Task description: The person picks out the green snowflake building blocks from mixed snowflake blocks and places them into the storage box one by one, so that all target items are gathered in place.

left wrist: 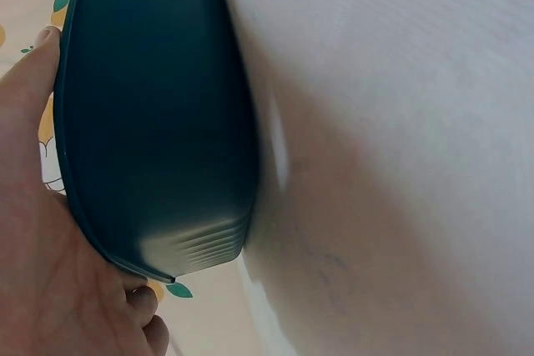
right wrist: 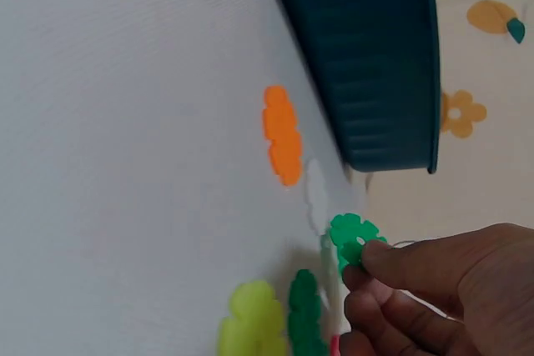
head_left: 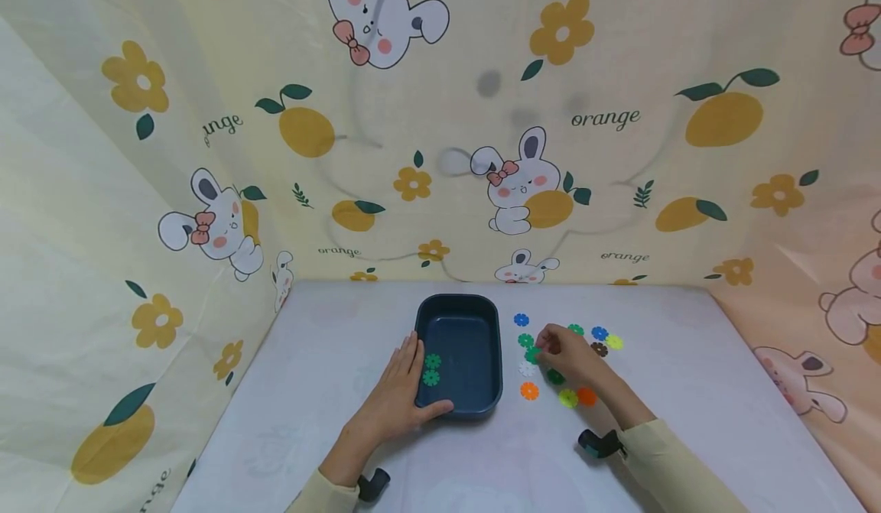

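Printed cloth (head_left: 450, 119) (bunnies, oranges, flowers) rises behind bin & to either side of it. White tbl (head_left: 296, 391) under bin, running out past it L & R. Dark blue bin (head_left: 460, 412), rectangular, rounded corners, flat on tbl.

L hand (head_left: 394, 400) on bin's L side: fingers straight along L rim, thumb stretched across near-L corner; nothing clenched, just resting/pressing on bin. R hand (head_left: 570, 352) to R of bin: thumb & index pinch a green flower disc (head_left: 532, 355), held just R of bin's R wall, approx level w/ bin's middle; other fingers curled in. Black wrist cams: L cam (head_left: 374, 485) near side of bin, off to L; R cam (head_left: 599, 444) near side, off to R.

Small stuff, all flower discs. Inside bin, L half: 2 green discs (head_left: 431, 378), one just beyond the other. On tbl R of bin, nearest column, far to near: blue disc (head_left: 521, 319), another green disc (head_left: 526, 340), white disc (head_left: 526, 370) (faint vs tbl), orange disc (head_left: 529, 391). Farther R of bin, near end: dk green disc (head_left: 555, 377), yellow-green disc (head_left: 568, 398), red-orange disc (head_left: 586, 396). Farther R, toward bin's far end: third loose green disc (head_left: 576, 330), second blue disc (head_left: 600, 333), yellow disc (head_left: 615, 342), dk brown disc (head_left: 599, 349).
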Demonstrator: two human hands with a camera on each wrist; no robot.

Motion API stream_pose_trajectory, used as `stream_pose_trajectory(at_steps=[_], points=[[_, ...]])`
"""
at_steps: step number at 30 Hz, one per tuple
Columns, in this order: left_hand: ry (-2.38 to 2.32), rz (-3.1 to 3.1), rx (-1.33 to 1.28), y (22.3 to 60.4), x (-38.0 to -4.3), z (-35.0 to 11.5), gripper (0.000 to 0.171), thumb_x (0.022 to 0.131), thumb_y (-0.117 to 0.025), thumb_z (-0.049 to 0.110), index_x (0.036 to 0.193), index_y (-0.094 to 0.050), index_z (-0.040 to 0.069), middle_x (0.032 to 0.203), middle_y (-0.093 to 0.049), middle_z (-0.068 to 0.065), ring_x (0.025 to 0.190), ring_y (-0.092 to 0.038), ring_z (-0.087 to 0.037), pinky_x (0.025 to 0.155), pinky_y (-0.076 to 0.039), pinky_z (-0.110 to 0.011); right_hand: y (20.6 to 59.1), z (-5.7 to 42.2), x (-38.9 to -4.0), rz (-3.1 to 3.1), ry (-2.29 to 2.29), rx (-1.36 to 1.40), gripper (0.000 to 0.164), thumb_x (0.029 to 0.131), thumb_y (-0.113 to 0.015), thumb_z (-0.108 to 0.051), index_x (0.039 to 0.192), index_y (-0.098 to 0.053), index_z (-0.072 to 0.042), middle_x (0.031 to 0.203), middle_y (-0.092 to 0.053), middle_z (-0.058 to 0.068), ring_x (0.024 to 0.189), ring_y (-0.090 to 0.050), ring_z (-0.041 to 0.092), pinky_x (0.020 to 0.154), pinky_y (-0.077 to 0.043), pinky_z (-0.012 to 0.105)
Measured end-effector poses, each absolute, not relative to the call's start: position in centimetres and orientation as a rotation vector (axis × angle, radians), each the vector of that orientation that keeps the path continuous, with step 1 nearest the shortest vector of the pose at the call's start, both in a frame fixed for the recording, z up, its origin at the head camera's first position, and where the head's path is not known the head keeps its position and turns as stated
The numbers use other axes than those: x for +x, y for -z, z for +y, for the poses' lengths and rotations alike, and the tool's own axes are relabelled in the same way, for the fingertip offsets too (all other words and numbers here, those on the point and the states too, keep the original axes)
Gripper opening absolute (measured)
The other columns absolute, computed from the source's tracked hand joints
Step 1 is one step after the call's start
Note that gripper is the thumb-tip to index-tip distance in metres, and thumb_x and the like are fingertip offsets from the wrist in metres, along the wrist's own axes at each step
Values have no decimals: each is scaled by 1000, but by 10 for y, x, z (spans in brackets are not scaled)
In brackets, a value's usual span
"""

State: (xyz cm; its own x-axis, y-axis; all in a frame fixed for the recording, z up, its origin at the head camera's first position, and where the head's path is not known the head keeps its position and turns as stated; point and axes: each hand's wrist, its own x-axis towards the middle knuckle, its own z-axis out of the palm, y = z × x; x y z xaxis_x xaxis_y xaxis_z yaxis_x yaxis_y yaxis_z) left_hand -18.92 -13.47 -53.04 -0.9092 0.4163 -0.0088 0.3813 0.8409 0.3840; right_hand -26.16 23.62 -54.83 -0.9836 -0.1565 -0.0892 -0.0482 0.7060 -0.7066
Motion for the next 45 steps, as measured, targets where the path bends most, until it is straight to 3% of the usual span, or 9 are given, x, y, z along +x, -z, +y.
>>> stream_pose_trajectory(at_steps=[12,18,22,28,37,45], points=[[-590,2931,631,530,-189,-134,122,94,-64,77,172,-7,3,181,4,-13,167,3,-27,135,-9,-51,519,226,-264,2770,1315,-348,13,100,-76,-8,113,-72,-6,98,-70,4,89,-64,21,81,-58,24],[-536,2943,625,531,-190,-134,124,93,-62,79,172,-4,4,181,4,-12,167,3,-26,135,-8,-49,507,211,-265,2688,1493,-441,13,100,-77,-8,113,-73,-4,99,-73,8,87,-68,21,76,-60,22],[-491,2962,623,532,-190,-134,124,93,-61,80,173,-3,5,181,3,-12,167,1,-26,135,-8,-49,502,198,-268,2598,1586,-502,15,101,-77,-9,113,-73,-2,97,-74,10,84,-68,25,72,-60,23],[-475,2974,619,531,-190,-133,124,93,-60,82,173,-5,5,181,1,-11,167,0,-26,135,-9,-49,501,179,-274,2501,1629,-563,15,101,-76,-8,113,-72,1,96,-74,13,87,-71,38,79,-66,35],[-476,2979,640,531,-190,-133,123,94,-59,81,172,-5,4,181,1,-12,167,1,-26,135,-9,-49,504,146,-289,2472,1559,-638,12,101,-76,-7,110,-72,-1,95,-72,9,83,-67,19,76,-61,23],[-501,2972,652,532,-191,-134,122,94,-58,81,172,-7,3,181,-1,-13,167,-1,-28,135,-11,-51,507,117,-301,2459,1478,-699,10,100,-77,-7,109,-73,-3,92,-72,6,79,-65,16,72,-58,25]])
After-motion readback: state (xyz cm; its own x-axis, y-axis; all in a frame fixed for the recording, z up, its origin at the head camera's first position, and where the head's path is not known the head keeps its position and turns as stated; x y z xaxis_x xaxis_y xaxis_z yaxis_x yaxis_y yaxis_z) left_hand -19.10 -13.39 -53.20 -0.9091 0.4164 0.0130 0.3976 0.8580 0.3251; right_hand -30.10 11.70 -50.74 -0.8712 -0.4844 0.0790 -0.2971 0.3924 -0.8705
